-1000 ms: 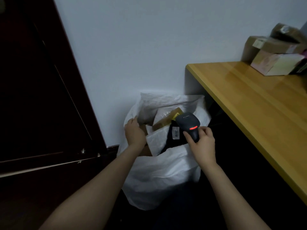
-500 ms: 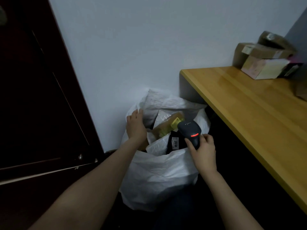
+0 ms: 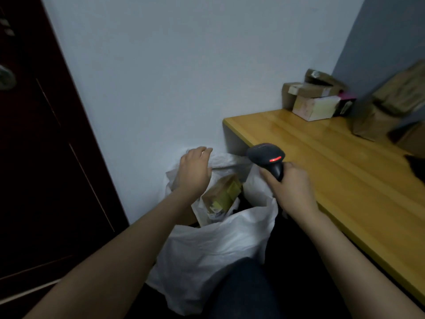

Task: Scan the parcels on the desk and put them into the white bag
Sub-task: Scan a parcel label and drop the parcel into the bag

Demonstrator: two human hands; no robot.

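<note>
Left hand hovered, fingers slack and empty, over the bag lower centre. Right hand gripped the scanner at the bench edge. Parcels stacked upper right; door crowding left.

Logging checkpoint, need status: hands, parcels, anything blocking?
Left hand open, over white bag. Right hand grips scanner, red light on. Brown parcel in bag; more parcels stacked on desk. No obstruction seen.
</note>
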